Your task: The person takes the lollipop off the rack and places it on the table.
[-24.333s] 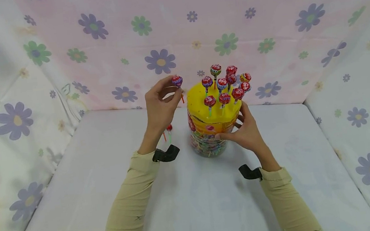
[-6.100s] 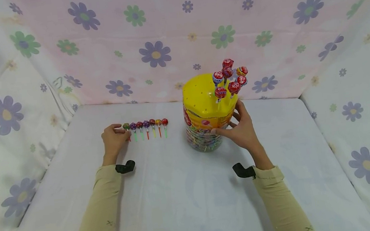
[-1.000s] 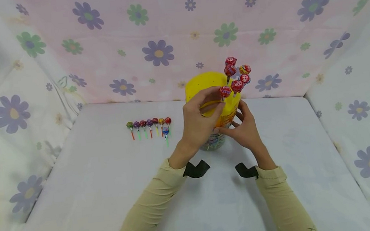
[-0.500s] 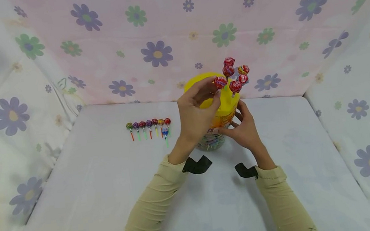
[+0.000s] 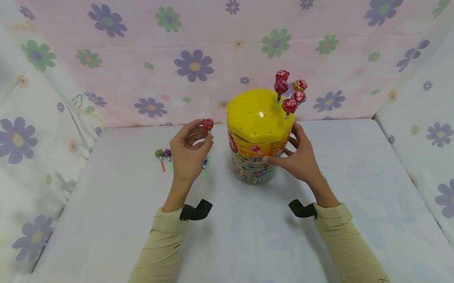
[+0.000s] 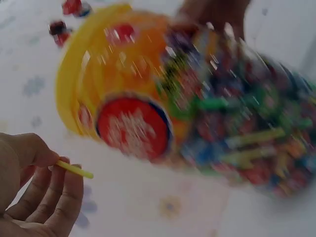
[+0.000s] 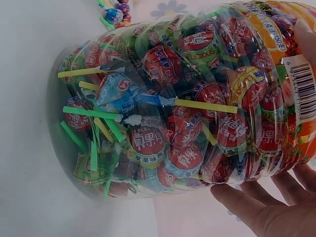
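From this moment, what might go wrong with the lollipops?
The left hand pinches one lollipop by its stick, so it may slip and fall. Loose lollipops are partly hidden behind that hand in the head view; lowering it could perhaps push them out of place. The standing lollipops crowd together on the yellow lid; pulling one might disturb its neighbour.

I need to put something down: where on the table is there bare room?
Free: the table between the sleeves, in front of the jar, and right of the right hand. Crowded: around the left hand, which pinches a red lollipop and partly hides the loose lollipops, and at the jar itself.
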